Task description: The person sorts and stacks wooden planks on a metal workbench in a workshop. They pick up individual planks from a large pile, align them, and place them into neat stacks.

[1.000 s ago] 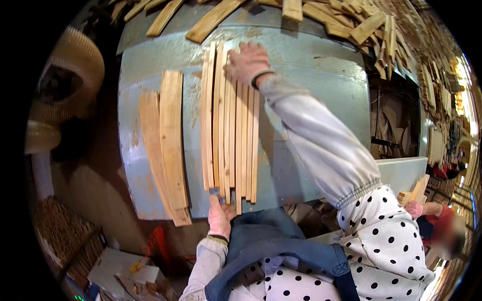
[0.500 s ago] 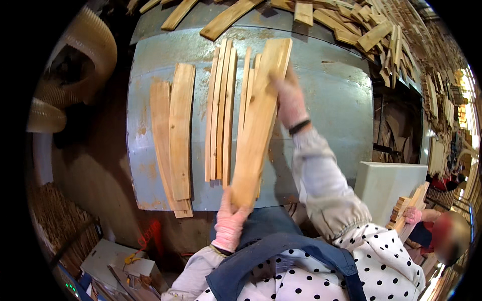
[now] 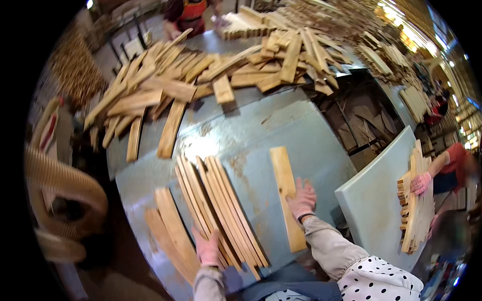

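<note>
Left hand (image 3: 207,249) flat on about seven fanned slats (image 3: 221,210), right hand (image 3: 302,199) open-fingered on one plank (image 3: 286,193)

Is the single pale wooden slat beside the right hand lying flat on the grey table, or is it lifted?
Flat. The single pale wooden slat rests lengthwise on the grey metal table; the right hand touches its edge.
</note>
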A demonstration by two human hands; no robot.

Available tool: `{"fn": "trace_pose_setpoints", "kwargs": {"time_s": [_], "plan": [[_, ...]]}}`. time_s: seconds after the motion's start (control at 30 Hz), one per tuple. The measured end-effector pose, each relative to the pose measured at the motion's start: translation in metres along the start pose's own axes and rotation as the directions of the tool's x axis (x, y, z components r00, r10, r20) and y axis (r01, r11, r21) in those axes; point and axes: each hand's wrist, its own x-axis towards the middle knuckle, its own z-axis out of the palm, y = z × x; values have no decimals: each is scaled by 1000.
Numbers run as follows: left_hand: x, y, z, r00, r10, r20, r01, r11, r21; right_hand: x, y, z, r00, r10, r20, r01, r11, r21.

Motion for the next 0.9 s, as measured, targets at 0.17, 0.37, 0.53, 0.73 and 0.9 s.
{"fn": "trace_pose_setpoints", "kwargs": {"time_s": [0.17,0.37,0.53,0.73,0.9], "plan": [[7,0,12,998,54,-11,-54,998,13,108,-96,-4,992,-121,17,84,778,622],[3,18,-1,993,-116,-10,116,975,191,295,-295,-76,972,-202,121,-22,433,901],[42,4,35,987,-5,163,-41,960,277,406,-296,-70,930,-219,295,-271,136,953],[24,17,0,987,-151,59,130,954,270,175,-233,-30,930,-217,298,-291,67,955],[39,-31,11,992,-123,-1,120,966,231,-71,-51,42,987,-154,43,67,637,768]]}}
